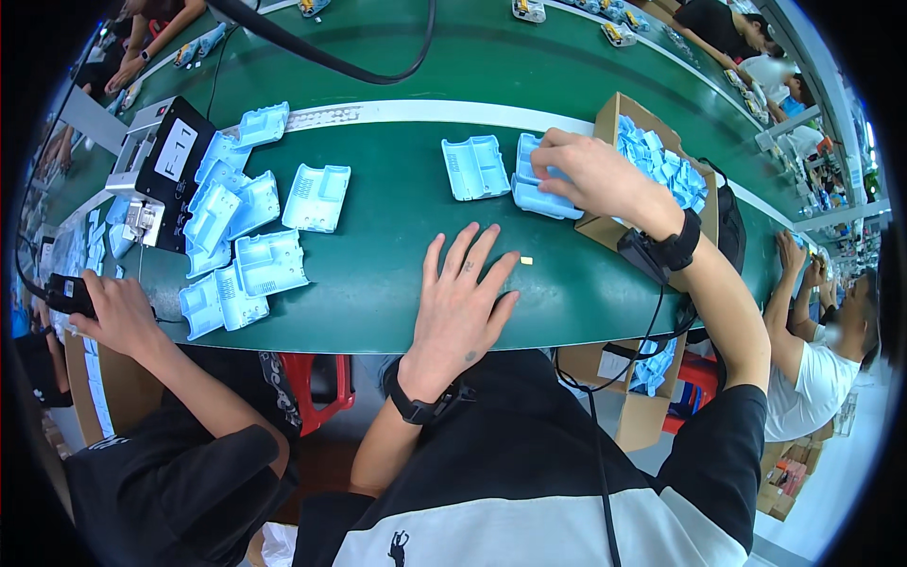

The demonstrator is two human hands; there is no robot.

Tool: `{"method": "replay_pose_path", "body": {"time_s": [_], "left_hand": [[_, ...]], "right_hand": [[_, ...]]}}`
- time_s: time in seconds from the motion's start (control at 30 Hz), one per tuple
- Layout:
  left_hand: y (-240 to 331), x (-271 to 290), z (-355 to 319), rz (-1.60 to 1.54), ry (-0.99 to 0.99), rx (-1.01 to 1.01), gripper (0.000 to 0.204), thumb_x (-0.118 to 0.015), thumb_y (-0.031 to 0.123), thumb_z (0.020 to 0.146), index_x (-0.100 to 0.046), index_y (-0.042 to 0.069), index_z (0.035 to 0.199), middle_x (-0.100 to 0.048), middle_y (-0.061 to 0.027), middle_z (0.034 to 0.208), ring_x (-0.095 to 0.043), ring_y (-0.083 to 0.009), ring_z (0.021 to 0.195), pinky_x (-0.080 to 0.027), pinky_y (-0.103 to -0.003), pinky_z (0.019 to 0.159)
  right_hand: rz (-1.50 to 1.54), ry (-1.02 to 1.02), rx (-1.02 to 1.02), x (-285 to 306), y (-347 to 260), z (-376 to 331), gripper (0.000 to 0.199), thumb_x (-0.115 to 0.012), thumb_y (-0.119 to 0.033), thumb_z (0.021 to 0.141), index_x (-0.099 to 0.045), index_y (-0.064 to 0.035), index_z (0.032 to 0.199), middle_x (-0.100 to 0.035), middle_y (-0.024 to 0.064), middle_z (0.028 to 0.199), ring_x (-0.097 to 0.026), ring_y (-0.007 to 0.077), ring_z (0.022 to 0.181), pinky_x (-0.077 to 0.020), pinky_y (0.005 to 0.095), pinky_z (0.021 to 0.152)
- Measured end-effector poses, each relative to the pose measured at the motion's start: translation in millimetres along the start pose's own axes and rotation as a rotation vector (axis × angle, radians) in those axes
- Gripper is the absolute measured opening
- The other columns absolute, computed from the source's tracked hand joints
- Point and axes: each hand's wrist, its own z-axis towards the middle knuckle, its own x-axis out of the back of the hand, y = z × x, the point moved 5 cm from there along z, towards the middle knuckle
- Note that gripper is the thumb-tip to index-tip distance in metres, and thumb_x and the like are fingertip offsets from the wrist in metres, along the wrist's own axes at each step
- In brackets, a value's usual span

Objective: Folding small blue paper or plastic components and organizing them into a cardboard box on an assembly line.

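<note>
My left hand point(463, 302) lies flat on the green work surface point(378, 283), fingers spread, holding nothing. Close to its fingertips is a small pale yellow piece point(526, 261). Further right, my right hand point(600, 178) is bent over a light blue plastic shell point(548, 203), its fingers curled onto it. The hand covers part of that shell, and whether a small part is also between the fingers is hidden. Another light blue shell point(475, 168) sits just left of it, hollow side up.
Beside my right wrist stands a cardboard box point(605, 231) of small blue pieces. More blue shells point(316, 198) lie leftward, several heaped by a black-and-silver device point(175, 161). A co-worker's hand point(123, 317) rests at left. A black cable point(331, 61) hangs overhead.
</note>
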Motion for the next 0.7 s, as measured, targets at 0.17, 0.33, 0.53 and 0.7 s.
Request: {"method": "replay_pose_path", "body": {"time_s": [0.17, 0.33, 0.53, 0.7], "left_hand": [[2, 5, -5, 0.014, -0.013, 0.012, 0.044, -0.073, 0.025, 0.096, -0.066, 0.014, 0.138, -0.051, -0.0133, 0.159, -0.041, -0.0357, 0.151, -0.026, -0.059, 0.126], [1, -1, 4, -0.029, -0.043, -0.01, 0.043, -0.073, 0.022, 0.095, -0.067, 0.012, 0.136, -0.054, -0.0147, 0.156, -0.044, -0.0369, 0.149, -0.027, -0.056, 0.126], [-5, 6, -3, 0.049, -0.086, -0.059, 0.045, -0.073, 0.019, 0.094, -0.066, 0.01, 0.138, -0.054, -0.0145, 0.156, -0.046, -0.0393, 0.147, -0.028, -0.058, 0.124], [10, -9, 19, 0.197, -0.151, -0.059, 0.048, -0.069, 0.018, 0.097, -0.064, 0.009, 0.144, -0.051, -0.0164, 0.159, -0.044, -0.0399, 0.149, -0.026, -0.059, 0.125]], "right_hand": [[0.04, 0.101, 0.008, 12, -1, -6, 0.018, -0.076, -0.016, 0.094, -0.067, -0.0045, 0.105, -0.065, 0.0161, 0.11, -0.066, 0.0384, 0.099, -0.0546, 0.0472, 0.085], [-0.02, 0.431, -0.032, 81, 12, -80, 0.021, -0.077, -0.017, 0.096, -0.068, -0.0034, 0.109, -0.067, 0.0125, 0.114, -0.066, 0.0309, 0.104, -0.054, 0.0409, 0.089], [0.352, 0.928, -0.628, 87, -23, -383, 0.029, -0.071, -0.019, 0.104, -0.066, -0.0001, 0.126, -0.069, 0.0042, 0.12, -0.063, 0.0133, 0.108, -0.0488, 0.0295, 0.096], [0.364, 1.463, -1.586, -105, -33, -582, 0.028, -0.072, -0.029, 0.105, -0.073, -0.0054, 0.119, -0.066, -0.003, 0.097, -0.059, 0.0081, 0.09, -0.0463, 0.0246, 0.081]]}}
